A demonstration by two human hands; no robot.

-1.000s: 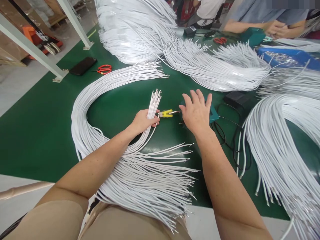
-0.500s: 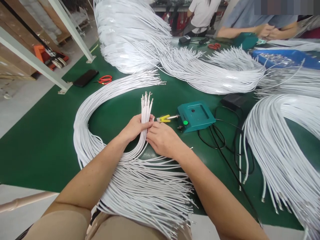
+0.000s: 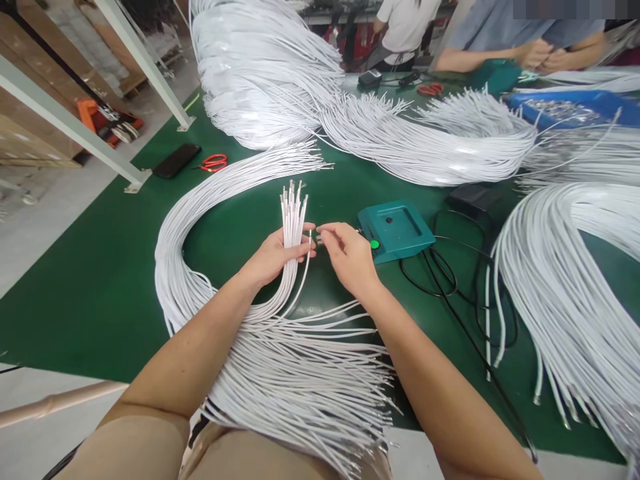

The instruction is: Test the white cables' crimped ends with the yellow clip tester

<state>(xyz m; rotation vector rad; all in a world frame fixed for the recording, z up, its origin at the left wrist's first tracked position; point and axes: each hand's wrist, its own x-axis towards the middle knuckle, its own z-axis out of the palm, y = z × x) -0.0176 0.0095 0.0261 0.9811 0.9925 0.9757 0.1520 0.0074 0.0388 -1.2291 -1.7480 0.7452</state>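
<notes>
My left hand point(image 3: 273, 253) is closed around a bundle of white cables point(image 3: 293, 223), whose metal-tipped ends stand upright above the thumb. One single white cable point(image 3: 306, 267) stands apart on the bundle's right side, its tip between my two hands. My right hand point(image 3: 347, 250) is just right of that tip, fingers bent and drawn together; what they pinch, if anything, I cannot make out. It covers the front of the teal box point(image 3: 397, 230) with a green button. The bundle curves down into a wide spread of white cables point(image 3: 305, 380) before me.
Piles of white cables lie at the back point(image 3: 265, 73) and right point(image 3: 565, 287). Black cords point(image 3: 450, 287) run from the teal box. A phone point(image 3: 177, 161) and red-handled scissors point(image 3: 214, 163) lie at left. Across the table, a person's hands point(image 3: 543, 57) work near a blue tray point(image 3: 600, 110).
My right hand has left the bundle's side and moved right and slightly up, now hiding the yellow piece in front of the teal box. A single cable now stands apart from the bundle.
</notes>
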